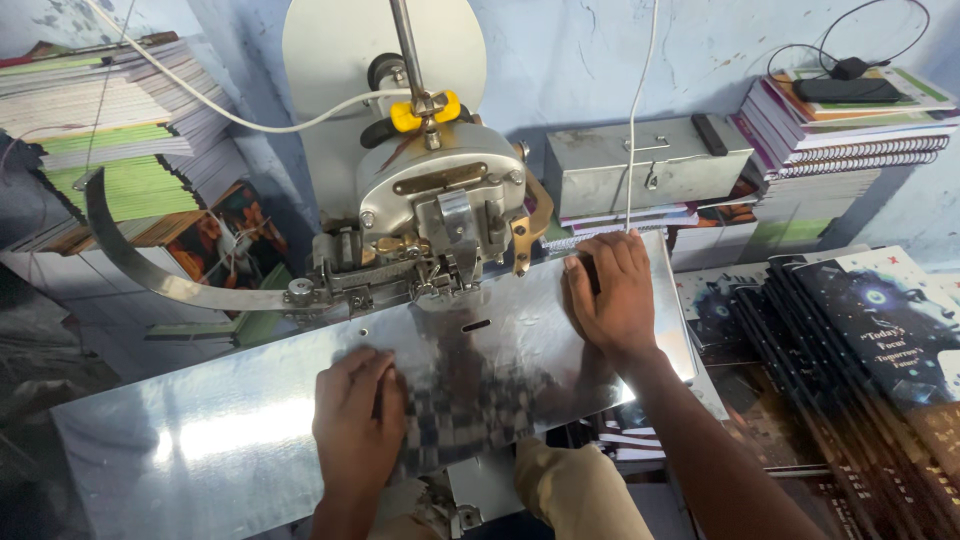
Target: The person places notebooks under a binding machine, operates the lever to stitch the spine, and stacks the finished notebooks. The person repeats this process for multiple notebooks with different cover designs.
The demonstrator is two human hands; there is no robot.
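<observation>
While both hands lie flat on the shiny metal work plate [230,430], nothing is gripped in either one. Left hand [358,420] presses palm-down on the plate just in front of the stitching machine head [440,215], fingers together. Right hand [612,295] rests open at the plate's far right corner, to the right of the machine head (fingers spread a bit). Right of the plate sits a fanned row of dark-covered notebooks [860,350]. Behind the right hand there's a grey metal box [650,165], and stacks of notebooks [110,130] pile up left of the machine head.
</observation>
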